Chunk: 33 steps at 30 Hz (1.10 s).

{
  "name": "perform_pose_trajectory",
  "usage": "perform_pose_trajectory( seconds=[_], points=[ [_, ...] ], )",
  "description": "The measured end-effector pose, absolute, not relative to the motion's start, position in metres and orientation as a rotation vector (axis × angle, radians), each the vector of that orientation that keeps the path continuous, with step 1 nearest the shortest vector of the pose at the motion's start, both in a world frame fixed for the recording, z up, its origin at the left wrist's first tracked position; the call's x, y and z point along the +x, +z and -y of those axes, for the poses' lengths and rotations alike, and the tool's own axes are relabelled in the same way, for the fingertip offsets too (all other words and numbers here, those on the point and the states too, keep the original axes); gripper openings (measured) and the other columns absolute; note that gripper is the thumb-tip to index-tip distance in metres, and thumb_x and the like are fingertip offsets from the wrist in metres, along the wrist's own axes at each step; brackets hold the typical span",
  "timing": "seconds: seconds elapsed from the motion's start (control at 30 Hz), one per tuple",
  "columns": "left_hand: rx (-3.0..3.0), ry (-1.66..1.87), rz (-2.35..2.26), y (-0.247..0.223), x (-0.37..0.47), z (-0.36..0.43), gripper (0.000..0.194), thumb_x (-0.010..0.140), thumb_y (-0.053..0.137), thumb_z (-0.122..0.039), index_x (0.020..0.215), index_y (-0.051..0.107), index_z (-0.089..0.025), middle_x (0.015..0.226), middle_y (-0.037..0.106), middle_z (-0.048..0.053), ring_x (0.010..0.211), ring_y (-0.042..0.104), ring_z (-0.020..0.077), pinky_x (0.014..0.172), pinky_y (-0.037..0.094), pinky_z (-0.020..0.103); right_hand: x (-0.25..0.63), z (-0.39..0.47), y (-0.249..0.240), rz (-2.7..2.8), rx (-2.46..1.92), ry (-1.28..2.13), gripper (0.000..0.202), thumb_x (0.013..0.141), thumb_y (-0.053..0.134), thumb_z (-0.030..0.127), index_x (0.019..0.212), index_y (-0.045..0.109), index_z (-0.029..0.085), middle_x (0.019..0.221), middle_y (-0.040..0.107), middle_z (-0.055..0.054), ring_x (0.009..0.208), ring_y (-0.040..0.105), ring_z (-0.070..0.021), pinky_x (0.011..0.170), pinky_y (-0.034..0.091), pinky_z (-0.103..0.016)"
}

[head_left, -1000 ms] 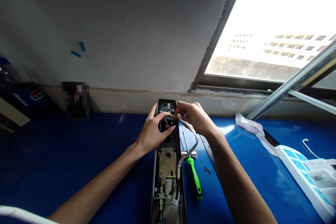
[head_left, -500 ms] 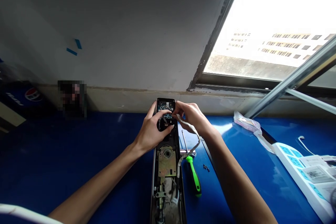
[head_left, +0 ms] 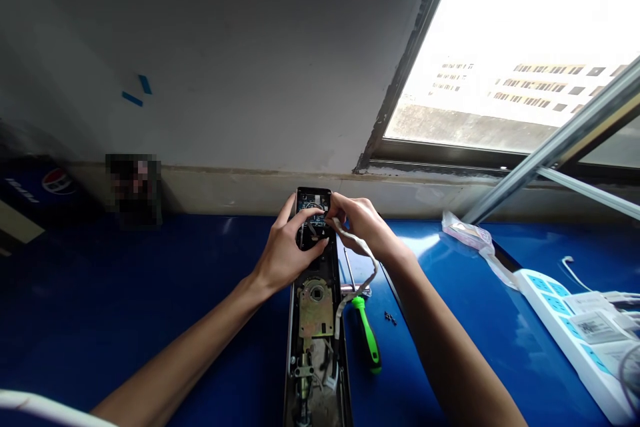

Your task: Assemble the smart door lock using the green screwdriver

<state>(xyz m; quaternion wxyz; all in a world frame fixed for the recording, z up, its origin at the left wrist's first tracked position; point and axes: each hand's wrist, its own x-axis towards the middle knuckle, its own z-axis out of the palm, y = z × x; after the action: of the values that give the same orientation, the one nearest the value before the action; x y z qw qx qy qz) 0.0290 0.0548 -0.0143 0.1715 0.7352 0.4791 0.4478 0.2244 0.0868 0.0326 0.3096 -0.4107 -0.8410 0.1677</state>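
The long black metal housing (head_left: 316, 313) lies open on the glossy blue table (head_left: 210, 267), small dark screws (head_left: 391, 318) loose beside it, right hand (head_left: 363, 223) clamped on the off-white wrapped cable (head_left: 369, 252) near the bluish circuit board (head_left: 309, 200), its connection unclear, left hand (head_left: 286, 250) with thumb and forefinger apart.

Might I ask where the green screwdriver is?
In the head view, the screwdriver lies on the blue table, right of the casing and left of the screws.

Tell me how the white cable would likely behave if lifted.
The cable is probably floppy: it sags in a loose curve beyond the right hand. It may tug if pulled far, since its lower stretch runs into the casing. Its wrinkled wrapping suggests it shouldn't roll easily.
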Motion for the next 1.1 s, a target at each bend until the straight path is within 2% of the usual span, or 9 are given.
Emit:
perform_pose_trajectory(
  seconds=[0.17, 0.33, 0.43, 0.57, 0.63, 0.7, 0.77, 0.9, 1.1],
  points=[
    [2.104, 1.272, -1.391, -0.015, 0.029, -0.055, 0.049, 0.086, 0.076, -0.035, 0.133, 0.065, -0.03, 0.169, 0.035, 0.007, 0.156, 0.037, 0.0326, 0.124, 0.042, 0.046, 0.226, -0.087, 0.032, 2.204, -1.06, 0.478, 0.012, 0.084, 0.061, 0.019, 0.085, 0.049, 0.022, 0.068, 0.047, 0.007, 0.062, 0.035, -0.009, 0.056, 0.028, -0.021],
    [2.16, 1.216, -1.417, -0.016, 0.027, -0.054, 0.049, 0.092, 0.07, -0.041, 0.139, 0.059, -0.031, 0.17, 0.032, 0.009, 0.157, 0.034, 0.0318, 0.124, 0.04, 0.048, 0.23, -0.084, 0.033, 2.189, -1.065, 0.58, 0.003, 0.091, 0.058, 0.02, 0.093, 0.057, 0.021, 0.075, 0.065, 0.002, 0.068, 0.057, -0.0113, 0.063, 0.043, -0.022],
    [2.167, 1.13, -1.471, -0.01, 0.026, -0.05, 0.057, 0.096, 0.064, -0.046, 0.15, 0.05, -0.033, 0.172, 0.026, 0.011, 0.158, 0.032, 0.0352, 0.123, 0.041, 0.054, 0.236, -0.076, 0.033, 2.164, -1.054, 0.625, 0.015, 0.09, 0.062, 0.02, 0.105, 0.061, 0.022, 0.096, 0.076, -0.003, 0.079, 0.069, -0.0138, 0.073, 0.053, -0.026],
    [2.374, 1.187, -1.459, 0.009, 0.031, -0.037, 0.06, 0.095, 0.068, -0.037, 0.152, 0.048, -0.036, 0.176, 0.011, 0.008, 0.16, 0.019, 0.0407, 0.121, 0.039, 0.063, 0.258, -0.056, 0.037, 2.097, -1.135, 0.596, 0.037, 0.095, 0.066, 0.035, 0.13, 0.057, 0.025, 0.13, 0.071, -0.009, 0.094, 0.074, -0.0161, 0.086, 0.059, -0.031],
    [2.604, 1.197, -1.185, 0.02, 0.039, -0.029, 0.044, 0.096, 0.064, -0.024, 0.139, 0.06, -0.031, 0.171, 0.03, 0.008, 0.159, 0.025, 0.0376, 0.121, 0.04, 0.061, 0.277, -0.044, 0.039, 2.153, -1.54, 0.462, 0.034, 0.101, 0.056, 0.042, 0.132, 0.055, 0.03, 0.12, 0.074, -0.003, 0.099, 0.073, -0.0154, 0.088, 0.057, -0.029],
    [2.736, 1.19, -0.909, 0.03, 0.051, -0.024, 0.027, 0.096, 0.06, -0.015, 0.12, 0.069, -0.022, 0.146, 0.06, 0.012, 0.147, 0.045, 0.0342, 0.116, 0.046, 0.056, 0.297, -0.032, 0.037, 2.133, -1.797, 0.421, 0.033, 0.1, 0.058, 0.043, 0.129, 0.059, 0.027, 0.105, 0.077, -0.007, 0.097, 0.073, -0.0233, 0.085, 0.057, -0.037],
    [2.753, 1.187, -0.731, 0.039, 0.066, -0.021, 0.023, 0.094, 0.056, -0.009, 0.11, 0.07, -0.017, 0.114, 0.074, 0.01, 0.121, 0.063, 0.0289, 0.104, 0.055, 0.048, 0.315, -0.022, 0.03, 2.107, -2.012, 0.393, 0.037, 0.094, 0.067, 0.044, 0.123, 0.063, 0.021, 0.105, 0.076, -0.013, 0.103, 0.072, -0.0329, 0.087, 0.054, -0.044],
    [2.661, 1.099, -0.795, 0.052, 0.094, -0.022, 0.025, 0.093, 0.049, -0.01, 0.103, 0.072, -0.014, 0.094, 0.07, 0.007, 0.085, 0.065, 0.0205, 0.077, 0.054, 0.036, 0.329, -0.01, 0.011, 1.988, -2.368, 0.432, 0.053, 0.088, 0.073, 0.053, 0.12, 0.064, 0.011, 0.11, 0.074, -0.024, 0.108, 0.07, -0.0457, 0.085, 0.053, -0.05],
    [2.676, 0.818, -0.924, 0.053, 0.117, -0.022, 0.018, 0.087, 0.054, -0.017, 0.081, 0.071, -0.016, 0.079, 0.058, 0.002, 0.063, 0.051, 0.0137, 0.058, 0.036, 0.029, 0.325, -0.011, -0.005, 1.836, -2.506, 0.498, 0.063, 0.082, 0.078, 0.057, 0.121, 0.061, 0.01, 0.124, 0.069, -0.028, 0.117, 0.068, -0.0441, 0.089, 0.053, -0.045]
  ],
)
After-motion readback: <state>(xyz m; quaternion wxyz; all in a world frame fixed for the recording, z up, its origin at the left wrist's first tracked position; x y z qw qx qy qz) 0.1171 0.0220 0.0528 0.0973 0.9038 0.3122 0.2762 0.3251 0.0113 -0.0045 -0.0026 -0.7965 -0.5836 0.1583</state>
